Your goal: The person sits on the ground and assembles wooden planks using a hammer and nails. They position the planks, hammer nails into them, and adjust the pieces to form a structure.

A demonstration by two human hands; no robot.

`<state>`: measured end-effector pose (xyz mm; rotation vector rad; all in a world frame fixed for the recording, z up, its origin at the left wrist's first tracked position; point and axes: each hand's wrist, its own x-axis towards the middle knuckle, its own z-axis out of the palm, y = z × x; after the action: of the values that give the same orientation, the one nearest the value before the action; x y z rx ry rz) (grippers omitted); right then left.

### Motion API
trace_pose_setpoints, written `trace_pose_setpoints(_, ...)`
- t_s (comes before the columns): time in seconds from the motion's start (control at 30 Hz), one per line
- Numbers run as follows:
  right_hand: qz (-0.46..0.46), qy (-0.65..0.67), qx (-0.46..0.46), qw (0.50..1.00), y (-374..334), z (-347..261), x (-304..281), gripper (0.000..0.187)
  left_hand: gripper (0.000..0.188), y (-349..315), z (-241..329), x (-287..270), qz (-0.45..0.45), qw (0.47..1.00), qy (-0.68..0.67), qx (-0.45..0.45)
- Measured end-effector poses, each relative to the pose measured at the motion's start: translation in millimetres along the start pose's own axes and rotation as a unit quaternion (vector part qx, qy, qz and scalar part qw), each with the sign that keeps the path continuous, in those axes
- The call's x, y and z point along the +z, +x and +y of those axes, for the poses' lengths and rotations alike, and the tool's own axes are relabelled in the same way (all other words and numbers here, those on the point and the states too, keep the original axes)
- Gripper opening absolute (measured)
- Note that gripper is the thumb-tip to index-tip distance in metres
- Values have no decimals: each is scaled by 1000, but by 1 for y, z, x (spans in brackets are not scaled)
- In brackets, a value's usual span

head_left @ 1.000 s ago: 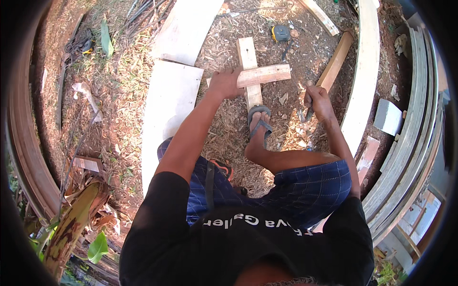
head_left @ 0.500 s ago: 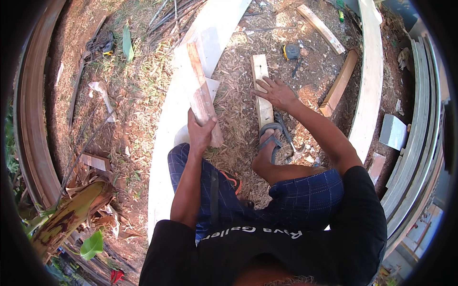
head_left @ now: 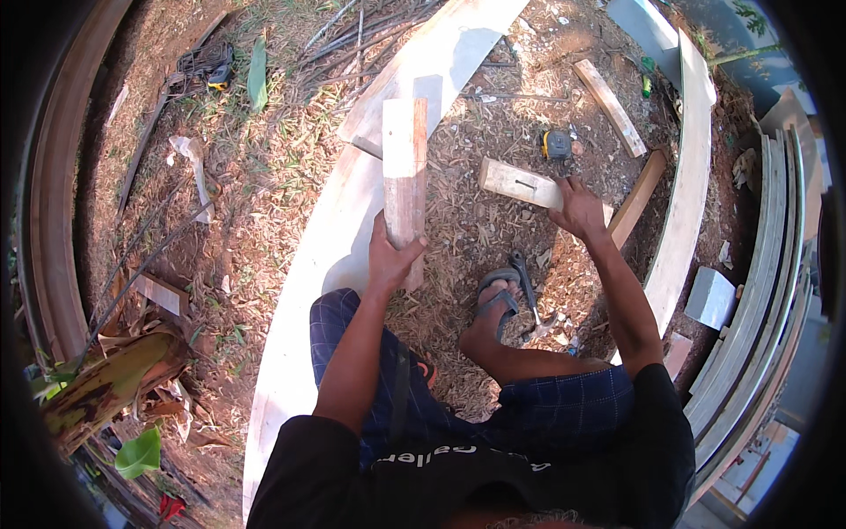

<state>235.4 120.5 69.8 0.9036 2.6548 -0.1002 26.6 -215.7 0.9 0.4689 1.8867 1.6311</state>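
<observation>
On bare ground littered with wood chips, you hold one wooden block and touch another.

Your left hand (head_left: 392, 256) is clamped on a long, rectangular, reddish-tan block of rough-sawn wood (head_left: 405, 176), fingers wrapped around its lower part with the thumb across the face; the block points away from you, its far end over a broad, pale, smooth plank (head_left: 335, 256) that curves along your left. Your right hand (head_left: 577, 210) rests on the near end of a shorter, pale rectangular wood block with a dark slot (head_left: 520, 182), fingers spread apart over it, the block lying flat on the chips just beyond your fingertips. Your sandalled foot (head_left: 493, 304) sits between the two hands, beside a dark metal tool (head_left: 526, 286).
</observation>
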Motion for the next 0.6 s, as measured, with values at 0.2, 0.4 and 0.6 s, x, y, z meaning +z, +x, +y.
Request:
trace_pose_setpoints(0.2,-11,212,179,961,13,-28,44,83,85,5,15,9,-64,995,72,-20)
trace_pose_setpoints(0.4,-15,307,145,940,26,-104,42,76,94,3,3,3,-108,982,156,-5)
trace_pose_setpoints(0.6,-76,273,79,956,2,-100,73,91,94,8,7,1,-108,982,152,-10)
